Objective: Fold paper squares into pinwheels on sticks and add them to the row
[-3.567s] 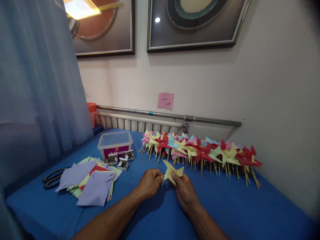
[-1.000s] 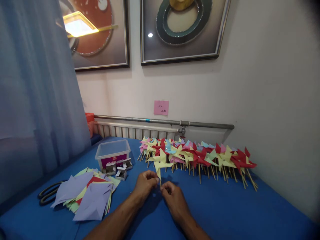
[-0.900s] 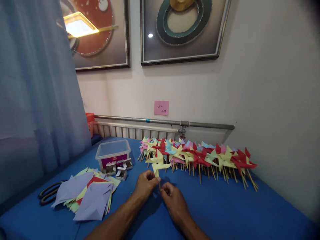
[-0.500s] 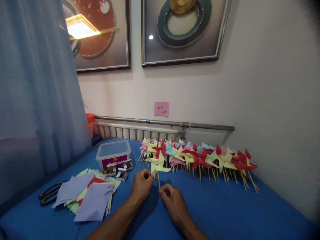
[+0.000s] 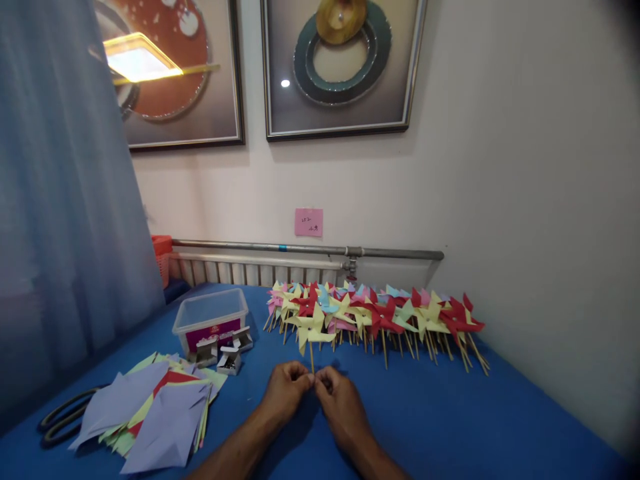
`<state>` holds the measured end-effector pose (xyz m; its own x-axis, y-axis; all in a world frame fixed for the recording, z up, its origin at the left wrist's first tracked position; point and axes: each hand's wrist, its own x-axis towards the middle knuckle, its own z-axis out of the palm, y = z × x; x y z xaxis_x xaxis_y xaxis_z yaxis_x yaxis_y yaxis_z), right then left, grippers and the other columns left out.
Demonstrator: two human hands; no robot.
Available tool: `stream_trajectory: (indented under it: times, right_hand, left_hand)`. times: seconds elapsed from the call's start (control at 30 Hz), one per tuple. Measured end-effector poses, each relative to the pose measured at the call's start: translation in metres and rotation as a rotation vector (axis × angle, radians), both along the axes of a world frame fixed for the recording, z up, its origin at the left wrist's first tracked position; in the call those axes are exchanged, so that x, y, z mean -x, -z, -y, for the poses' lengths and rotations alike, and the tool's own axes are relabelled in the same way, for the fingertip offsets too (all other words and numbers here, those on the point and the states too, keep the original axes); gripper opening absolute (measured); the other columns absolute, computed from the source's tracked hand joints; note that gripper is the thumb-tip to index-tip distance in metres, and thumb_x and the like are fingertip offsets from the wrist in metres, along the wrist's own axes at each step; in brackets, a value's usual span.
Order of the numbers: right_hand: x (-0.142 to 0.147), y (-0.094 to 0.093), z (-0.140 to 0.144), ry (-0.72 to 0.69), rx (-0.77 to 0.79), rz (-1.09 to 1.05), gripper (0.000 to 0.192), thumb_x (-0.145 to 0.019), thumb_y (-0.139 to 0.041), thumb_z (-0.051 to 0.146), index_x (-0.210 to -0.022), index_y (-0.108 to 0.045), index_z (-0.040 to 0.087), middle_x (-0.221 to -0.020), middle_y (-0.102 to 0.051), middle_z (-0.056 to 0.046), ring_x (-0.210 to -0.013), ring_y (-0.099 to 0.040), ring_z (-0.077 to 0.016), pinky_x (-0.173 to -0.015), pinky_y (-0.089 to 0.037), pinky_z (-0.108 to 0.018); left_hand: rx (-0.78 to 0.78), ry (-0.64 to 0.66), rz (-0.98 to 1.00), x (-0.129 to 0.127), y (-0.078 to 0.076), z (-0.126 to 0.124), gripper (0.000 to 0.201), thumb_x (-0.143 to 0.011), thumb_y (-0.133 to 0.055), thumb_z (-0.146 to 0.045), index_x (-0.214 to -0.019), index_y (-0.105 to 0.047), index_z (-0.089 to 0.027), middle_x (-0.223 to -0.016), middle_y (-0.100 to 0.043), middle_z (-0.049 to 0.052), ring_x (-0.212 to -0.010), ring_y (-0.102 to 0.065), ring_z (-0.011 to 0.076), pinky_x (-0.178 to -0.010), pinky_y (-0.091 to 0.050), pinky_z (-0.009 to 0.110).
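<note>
Blue cloth [image 5: 425,420] covers the surface. Loose paper [image 5: 167,423] at near left might slide if the left forearm [image 5: 240,443] brushed it. Left hand [image 5: 287,393] and right hand [image 5: 343,403] meet, both pinching the stick [image 5: 312,360] low down; uneven pressure could tilt or crack it. Its yellow pinwheel [image 5: 311,325] is upright just above; a twist might loosen the centre. Beyond, left, a knock could spill the small box [image 5: 229,363]. Behind, massed pinwheels [image 5: 383,317] might snag the yellow one if it drifts forward.
</note>
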<state>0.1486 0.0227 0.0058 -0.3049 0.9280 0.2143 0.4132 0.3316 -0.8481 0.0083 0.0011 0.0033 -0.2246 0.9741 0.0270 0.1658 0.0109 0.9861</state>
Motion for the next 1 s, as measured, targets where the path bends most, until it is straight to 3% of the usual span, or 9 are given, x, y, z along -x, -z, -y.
stream_trajectory:
  times: [0.23, 0.33, 0.5, 0.67, 1.0]
  right_hand:
    - [-0.010, -0.009, -0.011, 0.131, -0.029, 0.089, 0.020, -0.091, -0.052, 0.029, -0.079, -0.067, 0.022, -0.075, -0.075, -0.003, -0.070, -0.068, -0.0192, -0.064, -0.040, -0.027]
    - [-0.014, -0.011, -0.016, 0.172, -0.043, 0.117, 0.019, -0.091, -0.052, 0.026, -0.081, -0.067, 0.023, -0.079, -0.076, -0.003, -0.073, -0.069, -0.0193, -0.065, -0.041, -0.026]
    - [-0.008, -0.004, -0.007, 0.059, -0.116, 0.146, 0.015, -0.089, -0.056, 0.021, -0.082, -0.069, 0.022, -0.080, -0.077, -0.003, -0.074, -0.069, -0.0175, -0.066, -0.041, -0.025]
    - [0.001, 0.004, 0.007, 0.003, -0.158, 0.139, 0.017, -0.091, -0.054, 0.022, -0.084, -0.069, 0.022, -0.083, -0.077, -0.003, -0.076, -0.068, -0.0177, -0.067, -0.040, -0.025]
    - [0.003, 0.002, 0.008, 0.037, -0.096, 0.143, 0.013, -0.088, -0.058, 0.023, -0.083, -0.070, 0.023, -0.081, -0.077, -0.002, -0.073, -0.068, -0.0167, -0.063, -0.039, -0.024]
  left_hand:
    - [-0.077, 0.000, -0.526, 0.003, -0.006, 0.013, 0.013, -0.079, -0.060, -0.025, -0.070, -0.064, -0.017, -0.067, -0.063, 0.001, -0.067, -0.054, 0.0153, -0.064, -0.031, 0.027]
    - [-0.068, 0.017, -0.587, 0.002, -0.006, 0.015, 0.013, -0.080, -0.058, -0.024, -0.071, -0.065, -0.017, -0.070, -0.065, 0.001, -0.069, -0.055, 0.0157, -0.065, -0.031, 0.027]
    - [-0.113, 0.018, -0.341, 0.005, 0.003, 0.006, 0.023, -0.080, -0.055, -0.036, -0.071, -0.064, -0.017, -0.062, -0.057, -0.001, -0.062, -0.050, 0.0154, -0.061, -0.031, 0.027]
    - [-0.090, -0.028, -0.018, 0.006, 0.008, -0.001, 0.030, -0.068, -0.063, -0.047, -0.065, -0.062, -0.017, -0.056, -0.051, -0.003, -0.054, -0.041, 0.0128, -0.056, -0.032, 0.027]
    - [-0.071, -0.054, 0.051, 0.001, 0.008, -0.002, 0.039, -0.063, -0.070, -0.055, -0.063, -0.062, -0.017, -0.054, -0.050, -0.003, -0.052, -0.040, 0.0108, -0.053, -0.030, 0.025]
